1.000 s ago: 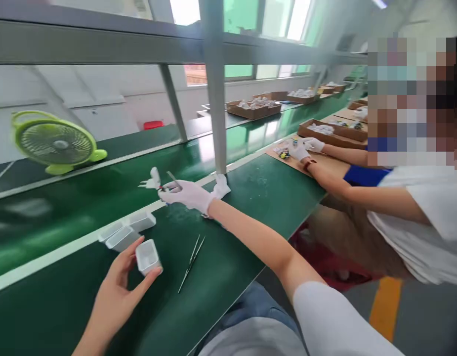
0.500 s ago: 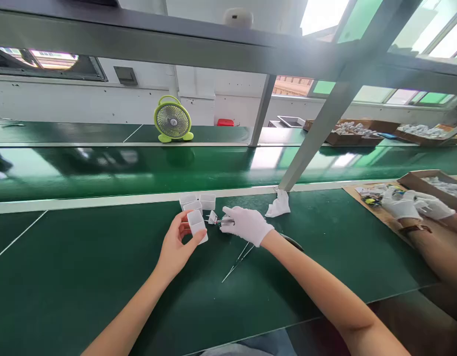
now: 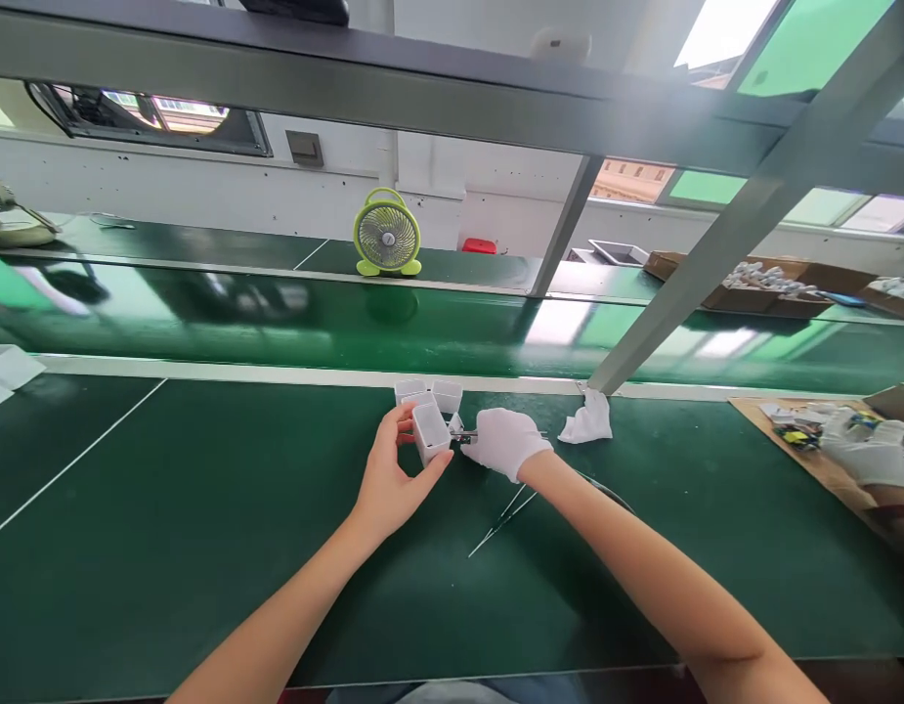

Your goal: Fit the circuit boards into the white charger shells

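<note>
- Left hand gripping a white box, thumb and fingers at its sides!
- Just right of the box, the gloved right hand closes around a thin metal tool, small white part at its tip.
- Other white boxes sit just behind it.
- Tweezers lie on the tabletop, nearer and right of it.

Four white boxes; two fans; one loose tweezers; one red object.

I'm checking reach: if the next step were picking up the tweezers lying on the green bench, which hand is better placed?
Probably the right hand: it is nearer the tweezers, though it seems to grip a slim item. The left hand is farther off and holds a white container.
</note>
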Demonstrator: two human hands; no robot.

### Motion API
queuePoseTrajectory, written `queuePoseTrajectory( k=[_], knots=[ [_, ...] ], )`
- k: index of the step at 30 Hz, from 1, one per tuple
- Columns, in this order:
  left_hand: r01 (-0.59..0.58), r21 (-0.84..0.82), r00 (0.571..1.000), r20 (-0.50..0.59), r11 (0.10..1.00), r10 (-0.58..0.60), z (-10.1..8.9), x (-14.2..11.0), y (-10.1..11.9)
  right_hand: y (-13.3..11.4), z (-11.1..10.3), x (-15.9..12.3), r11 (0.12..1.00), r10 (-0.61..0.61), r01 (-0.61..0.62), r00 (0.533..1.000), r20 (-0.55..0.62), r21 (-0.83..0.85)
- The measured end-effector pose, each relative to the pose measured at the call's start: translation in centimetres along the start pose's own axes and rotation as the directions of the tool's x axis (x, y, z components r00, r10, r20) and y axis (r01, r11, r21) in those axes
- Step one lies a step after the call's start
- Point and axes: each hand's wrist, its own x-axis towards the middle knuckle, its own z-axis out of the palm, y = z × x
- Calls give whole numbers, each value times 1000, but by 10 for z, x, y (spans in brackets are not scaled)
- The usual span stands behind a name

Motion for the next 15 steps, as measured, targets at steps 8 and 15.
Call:
queuePoseTrajectory(
  k=[8,15],
  knots=[
    [245,-498,959,253,832,-130,-2,-9,13,78,-8,-30,635,-18,129,988,-152,762],
    [664,-571,737,609,483,-294,8,-18,25,66,39,-81,-26,-60,501,863,-501,865]
  ],
)
